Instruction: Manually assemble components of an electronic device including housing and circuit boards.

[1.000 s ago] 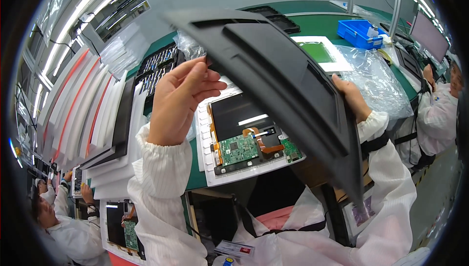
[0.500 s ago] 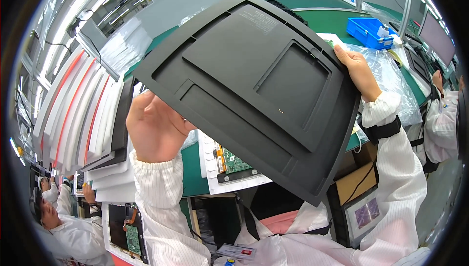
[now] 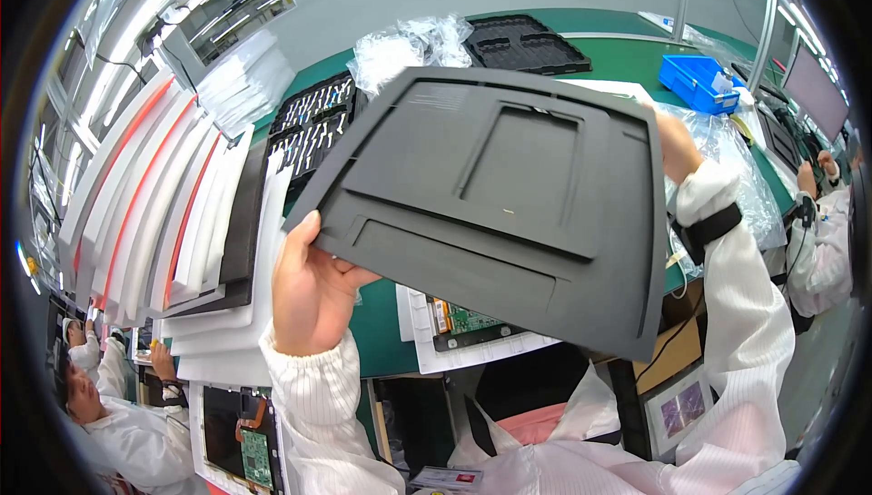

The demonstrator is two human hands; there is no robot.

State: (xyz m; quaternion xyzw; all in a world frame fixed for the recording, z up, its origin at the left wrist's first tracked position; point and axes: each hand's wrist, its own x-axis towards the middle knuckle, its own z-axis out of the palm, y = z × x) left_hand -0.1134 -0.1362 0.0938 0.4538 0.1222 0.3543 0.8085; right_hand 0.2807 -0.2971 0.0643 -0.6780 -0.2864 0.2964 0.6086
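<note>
A large black plastic back cover point(image 3: 436, 186) is held up in front of me, tilted, with a recessed rectangle and raised panel facing up. My left hand point(image 3: 313, 291) grips its left edge, thumb on top and fingers underneath. On the opposite side my right hand point(image 3: 677, 145) is closed round the right edge; the fingers beneath are hidden. Below the cover, partly hidden by it, a white-framed panel point(image 3: 424, 336) with a green circuit board point(image 3: 468, 318) lies on the green table point(image 3: 372, 350).
White and red-edged foam sheets point(image 3: 145, 204) stand at the left. Behind are a black tray of small parts point(image 3: 313, 123), clear plastic bags point(image 3: 413, 45), another black tray point(image 3: 527, 44) and a blue bin point(image 3: 698, 84). Co-workers point(image 3: 127, 422) sit at the left and at the far right.
The cover has swung from a steep slant to a more level tilt and come lower, uncovering the trays and bags behind. Both hands still hold it; my left hand has shifted right and down.
</note>
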